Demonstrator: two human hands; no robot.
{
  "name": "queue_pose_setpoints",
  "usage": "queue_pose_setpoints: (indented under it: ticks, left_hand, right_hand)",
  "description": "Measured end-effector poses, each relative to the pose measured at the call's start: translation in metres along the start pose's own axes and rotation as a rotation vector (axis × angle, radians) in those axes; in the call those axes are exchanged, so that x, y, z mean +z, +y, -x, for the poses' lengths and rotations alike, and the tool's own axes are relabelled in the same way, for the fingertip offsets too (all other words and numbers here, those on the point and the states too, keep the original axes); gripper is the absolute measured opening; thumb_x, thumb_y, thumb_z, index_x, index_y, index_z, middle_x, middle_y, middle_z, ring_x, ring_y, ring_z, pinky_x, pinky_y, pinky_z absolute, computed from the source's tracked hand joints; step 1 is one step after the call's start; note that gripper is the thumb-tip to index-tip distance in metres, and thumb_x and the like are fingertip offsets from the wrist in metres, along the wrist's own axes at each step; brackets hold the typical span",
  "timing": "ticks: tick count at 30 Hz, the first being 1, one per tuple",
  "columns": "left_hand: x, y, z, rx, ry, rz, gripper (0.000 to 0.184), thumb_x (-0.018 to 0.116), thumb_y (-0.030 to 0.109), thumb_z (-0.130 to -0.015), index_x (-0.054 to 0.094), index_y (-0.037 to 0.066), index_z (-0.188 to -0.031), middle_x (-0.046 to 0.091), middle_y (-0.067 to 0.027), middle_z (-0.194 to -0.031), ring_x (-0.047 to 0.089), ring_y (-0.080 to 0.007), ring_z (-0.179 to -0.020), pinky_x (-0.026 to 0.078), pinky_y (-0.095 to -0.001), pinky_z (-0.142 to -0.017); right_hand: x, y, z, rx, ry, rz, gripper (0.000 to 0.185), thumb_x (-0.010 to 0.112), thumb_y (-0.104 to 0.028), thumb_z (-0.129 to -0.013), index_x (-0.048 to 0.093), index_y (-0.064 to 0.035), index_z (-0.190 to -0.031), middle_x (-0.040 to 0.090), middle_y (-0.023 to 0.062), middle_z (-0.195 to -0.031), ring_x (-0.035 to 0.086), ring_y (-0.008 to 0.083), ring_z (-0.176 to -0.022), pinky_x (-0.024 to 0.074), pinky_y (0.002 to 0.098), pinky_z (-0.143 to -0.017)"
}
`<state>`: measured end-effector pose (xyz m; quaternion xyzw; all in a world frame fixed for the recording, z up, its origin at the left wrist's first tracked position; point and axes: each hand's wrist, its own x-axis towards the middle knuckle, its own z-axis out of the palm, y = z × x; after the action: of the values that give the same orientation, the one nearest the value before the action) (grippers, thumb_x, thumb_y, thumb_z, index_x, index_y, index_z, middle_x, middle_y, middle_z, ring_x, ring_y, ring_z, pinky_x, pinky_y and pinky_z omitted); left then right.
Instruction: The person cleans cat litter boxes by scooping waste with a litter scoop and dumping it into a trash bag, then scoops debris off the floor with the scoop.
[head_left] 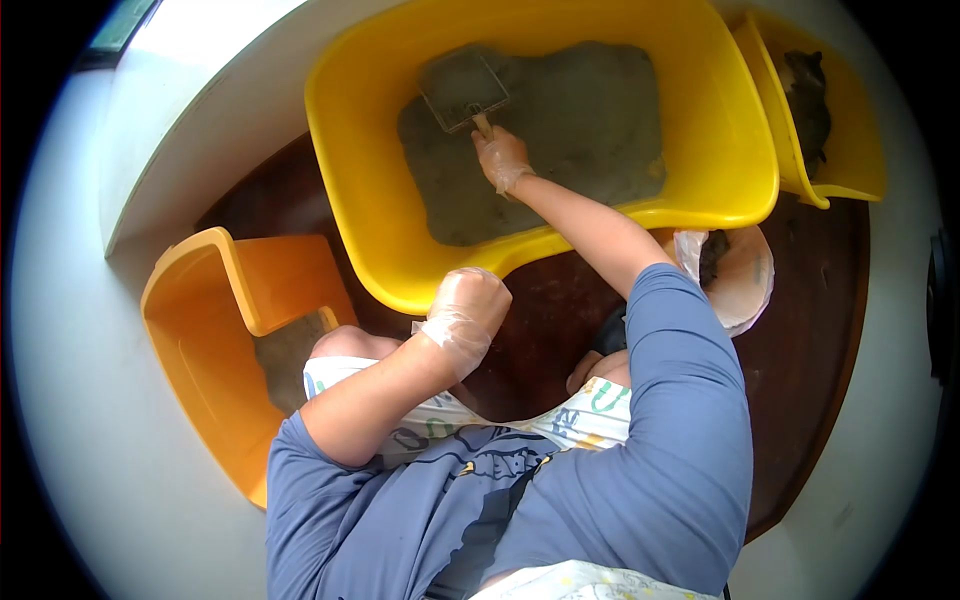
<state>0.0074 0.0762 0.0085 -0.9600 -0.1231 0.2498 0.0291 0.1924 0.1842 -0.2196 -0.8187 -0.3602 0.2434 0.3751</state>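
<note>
Head camera showed the right hand point(503, 160), in a thin clear glove, closed around the handle of a square wire scoop point(466, 92). The scoop lay against the gray granular material point(560, 140) in the upper left part of the large yellow tub point(715, 120). The left hand point(468, 305), likewise gloved (the plastic was bunched at the wrist), was at the tub's near rim, its back uppermost; its fingers were turned under, and whether it gripped anything could not be told. An orange tub point(195, 330) with more gray material stood at the person's left. Beyond the large tub's right side was a smaller yellow tub point(858, 150) with a dark, furry shape point(808, 105) in it. A plastic bag point(745, 275) with dark contents sat just below the large tub's right end, on the dark red-brown surface point(810, 350).
</note>
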Motion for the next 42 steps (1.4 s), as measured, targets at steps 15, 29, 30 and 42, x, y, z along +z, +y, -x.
queue_pose_setpoints:
  ticks: [15, 29, 30, 42]
  left_hand:
    - [-0.017, -0.001, -0.001, 0.02, -0.139, -0.022, 0.008, 0.07, 0.011, -0.077, 0.076, 0.012, -0.083, 0.073, -0.0057, -0.082, 0.073, -0.0199, -0.077, 0.056, -0.0308, -0.062]
    - [-0.024, 0.002, -0.005, 0.029, -0.169, -0.019, 0.011, 0.067, 0.012, -0.081, 0.077, 0.013, -0.084, 0.074, -0.0055, -0.084, 0.074, -0.0203, -0.079, 0.057, -0.0318, -0.062]
    - [-0.026, 0.003, -0.004, 0.028, -0.183, -0.032, 0.011, 0.066, 0.012, -0.082, 0.077, 0.013, -0.084, 0.074, -0.0055, -0.084, 0.074, -0.0204, -0.079, 0.057, -0.0319, -0.062]
    - [-0.035, 0.008, -0.007, 0.031, -0.174, -0.109, 0.009, 0.065, 0.012, -0.084, 0.072, 0.011, -0.09, 0.073, -0.0068, -0.082, 0.074, -0.0205, -0.076, 0.057, -0.031, -0.062]
  right_hand:
    - [-0.198, 0.06, 0.027, 0.549, -0.255, -0.004, 0.058, 0.055, -0.043, -0.1, 0.043, -0.02, -0.153, 0.062, 0.0078, -0.078, 0.056, 0.0203, -0.057, 0.048, 0.036, -0.054]
    - [-0.237, 0.166, -0.09, 1.014, -0.133, -0.558, 0.041, 0.076, -0.043, -0.089, 0.057, -0.0154, -0.067, 0.046, -0.0021, -0.052, 0.036, 0.012, -0.044, 0.0227, 0.0293, -0.044]
    - [-0.245, 0.165, -0.098, 1.005, -0.128, -0.561, 0.04, 0.077, -0.042, -0.089, 0.057, -0.0153, -0.067, 0.046, -0.0026, -0.052, 0.037, 0.0112, -0.045, 0.021, 0.0296, -0.044]
    - [-0.247, 0.183, -0.121, 0.636, 0.225, 0.103, 0.062, 0.073, -0.052, -0.086, 0.07, 0.0008, -0.119, 0.067, 0.0225, -0.126, 0.063, 0.0336, -0.122, 0.047, 0.0394, -0.104]
